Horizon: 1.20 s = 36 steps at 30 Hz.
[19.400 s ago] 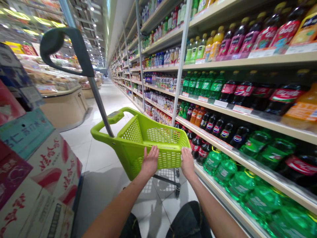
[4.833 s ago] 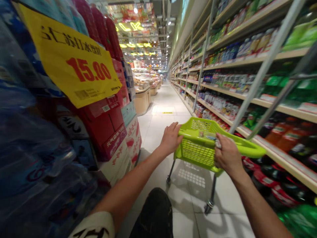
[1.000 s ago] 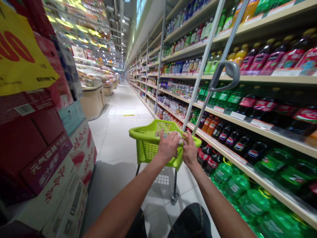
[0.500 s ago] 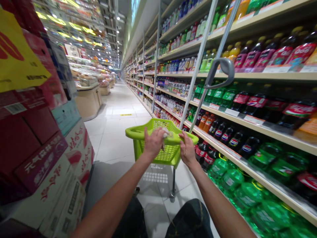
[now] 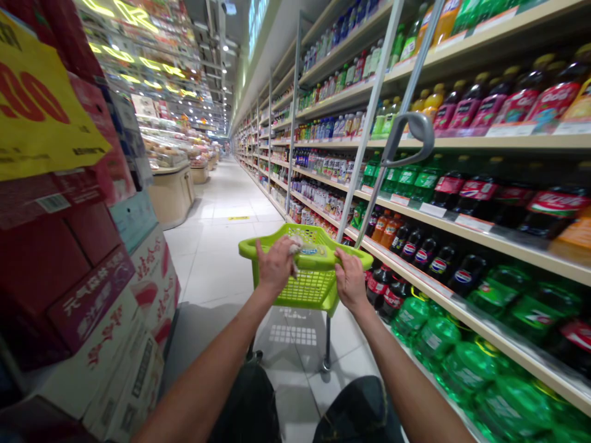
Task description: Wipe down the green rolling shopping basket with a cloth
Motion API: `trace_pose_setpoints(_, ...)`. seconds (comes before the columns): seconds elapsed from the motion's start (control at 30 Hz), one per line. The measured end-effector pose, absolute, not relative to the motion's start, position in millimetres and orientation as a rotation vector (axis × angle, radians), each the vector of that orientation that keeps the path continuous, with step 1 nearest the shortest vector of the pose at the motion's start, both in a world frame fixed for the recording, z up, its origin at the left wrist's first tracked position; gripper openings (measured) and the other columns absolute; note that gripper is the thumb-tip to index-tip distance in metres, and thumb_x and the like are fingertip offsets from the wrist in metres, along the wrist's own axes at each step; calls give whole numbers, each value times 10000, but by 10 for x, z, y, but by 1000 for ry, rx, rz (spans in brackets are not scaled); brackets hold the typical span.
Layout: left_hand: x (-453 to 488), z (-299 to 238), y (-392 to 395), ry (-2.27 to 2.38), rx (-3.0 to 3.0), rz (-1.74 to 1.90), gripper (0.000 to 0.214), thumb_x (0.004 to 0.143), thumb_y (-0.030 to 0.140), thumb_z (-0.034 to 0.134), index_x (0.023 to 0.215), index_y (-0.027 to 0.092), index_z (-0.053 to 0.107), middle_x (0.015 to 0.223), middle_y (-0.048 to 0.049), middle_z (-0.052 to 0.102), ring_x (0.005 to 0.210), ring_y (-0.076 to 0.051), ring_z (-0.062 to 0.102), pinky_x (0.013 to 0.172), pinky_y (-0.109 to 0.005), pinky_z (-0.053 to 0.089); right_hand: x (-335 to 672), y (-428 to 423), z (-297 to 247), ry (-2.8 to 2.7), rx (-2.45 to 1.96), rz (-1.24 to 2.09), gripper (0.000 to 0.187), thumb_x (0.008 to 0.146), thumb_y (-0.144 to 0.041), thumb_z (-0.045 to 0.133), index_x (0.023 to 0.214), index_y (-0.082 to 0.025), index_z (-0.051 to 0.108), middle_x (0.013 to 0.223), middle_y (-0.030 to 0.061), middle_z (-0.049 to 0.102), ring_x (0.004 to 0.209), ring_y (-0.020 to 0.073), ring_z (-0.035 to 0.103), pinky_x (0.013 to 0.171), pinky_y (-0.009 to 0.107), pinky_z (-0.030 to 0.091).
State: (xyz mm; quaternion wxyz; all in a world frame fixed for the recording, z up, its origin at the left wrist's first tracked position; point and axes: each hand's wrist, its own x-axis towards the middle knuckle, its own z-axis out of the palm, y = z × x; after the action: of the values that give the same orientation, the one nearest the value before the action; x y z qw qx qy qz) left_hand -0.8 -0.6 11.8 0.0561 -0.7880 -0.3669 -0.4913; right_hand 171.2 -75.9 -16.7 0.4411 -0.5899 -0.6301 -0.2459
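Observation:
In front of my knees stands a small lime-green shopping cart (image 5: 318, 284) on thin metal legs. My left hand (image 5: 274, 264) is closed on a crumpled whitish cloth (image 5: 295, 247), which rests against the cart's handle (image 5: 325, 255), left of its middle. A label on the handle shows just right of the cloth. Near the handle's right end, my right hand (image 5: 349, 280) is closed around the bar, thumb side up. The basket's inside is largely hidden by the handle and my hands.
Tall shelves (image 5: 436, 209) of drink bottles line the right side. A grey loop handle on a metal pole (image 5: 409, 141) stands before them. Stacked cartons (image 5: 99, 289) with a yellow price sign (image 5: 41, 104) rise at left. A tiled aisle (image 5: 217, 246) runs ahead past display counters.
My left hand has slid a little left along the handle with the cloth, uncovering more of the label. My right hand keeps its grip. The view has shifted slightly left.

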Motion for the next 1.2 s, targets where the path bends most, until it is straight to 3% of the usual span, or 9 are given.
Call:
trace_pose_setpoints(0.1,-52,129,10,-1191,-2332,-1530,209,855,230,385,1015,211,517,1129,-80,604,1067,-223,535,1027,-595,102,1676,-765,-177,-1507,-1500,-626,382,869,-283,295,1206,-178,439,1084,79,589,1031,190,505,976,416,274)
trace_pose_setpoints(0.27,207,103,-202,-855,-2523,-1373,217,843,205,397,1002,250,537,1183,-33,578,1096,-175,517,1060,-542,67,1652,-772,-173,-1482,-1527,-629,377,868,-292,287,1184,-171,452,1078,83,592,1030,189,508,982,419,274)
trace_pose_setpoints(0.47,-143,73,-50,-1265,-2302,-1548,229,841,203,383,1007,223,539,1151,-67,594,1103,-204,512,1034,-588,71,1628,-800,-171,-1480,-1546,-622,385,870,-310,285,1180,-156,454,1113,93,581,1061,195,492,998,428,254)
trace_pose_setpoints(0.67,114,150,-208,-937,-2520,-1378,243,846,212,380,1023,253,541,1202,-33,563,1092,-183,518,1054,-563,61,1587,-843,-142,-1478,-1582,-620,390,872,-298,278,1188,-148,451,1107,96,586,1048,198,498,987,431,263)
trace_pose_setpoints(0.9,-173,171,-126,-1271,-2297,-1564,240,842,224,383,1016,209,548,1130,-77,606,1069,-215,535,1036,-597,73,1496,-979,-212,-1471,-1520,-755,359,859,-275,313,1157,-158,476,1088,98,583,1054,206,489,977,432,262)
trace_pose_setpoints(1.1,94,148,-500,-780,-2515,-1411,218,856,246,384,994,245,552,1162,-19,592,1070,-162,532,1074,-522,34,1452,-1125,-310,-1506,-1451,-877,360,848,-251,336,1179,-170,450,1115,98,561,1109,213,456,1006,452,207)
trace_pose_setpoints(1.2,-75,195,-448,-1028,-2465,-1465,220,849,235,390,1005,238,544,1137,-31,604,1055,-176,539,1064,-545,51,1522,-1180,-323,-1544,-1410,-862,374,845,-236,331,1199,-175,432,1132,95,554,1122,208,453,1012,451,206)
